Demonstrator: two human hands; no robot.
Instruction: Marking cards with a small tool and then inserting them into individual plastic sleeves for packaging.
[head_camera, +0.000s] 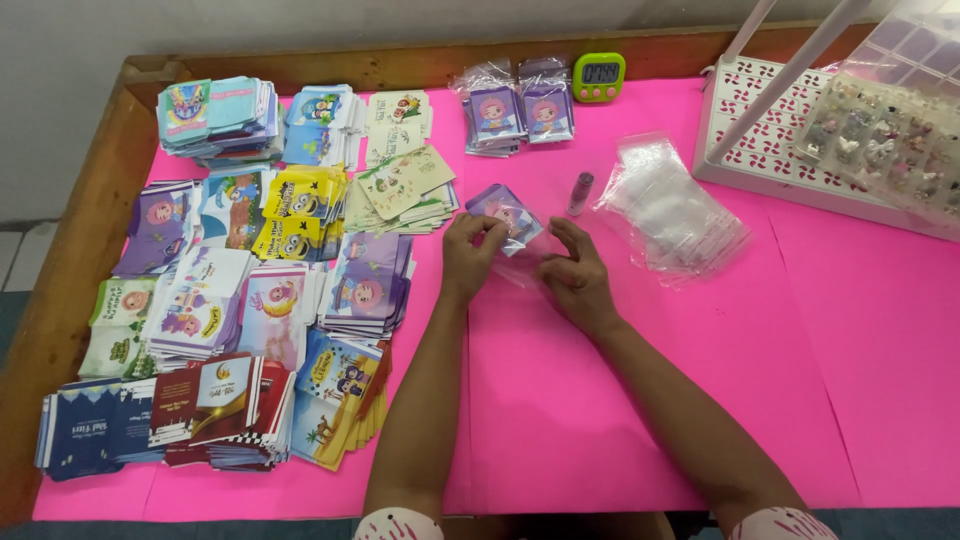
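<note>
— Left hand (470, 255)?
— Pinching a small purple cartoon envelope (506, 213) by its lower left edge, above the pink table cover (600, 400).
— Right hand (575, 275)?
— Fingers half curled over a clear plastic sleeve (527, 266) just below the envelope; firm grasp or mere touch, cannot tell.
— Nearby?
— Heap of clear sleeves (672, 205) right, small purple tube (580, 193) between, stacks of printed envelopes (240, 290) left, green timer (599, 76) at back.

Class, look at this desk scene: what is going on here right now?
A person sits at a pink table. The left hand holds a small purple card, and the right hand touches a clear plastic sleeve beside it. Stacks of colourful cards lie to the left, a pile of clear bags to the right, with a green timer behind.
</note>
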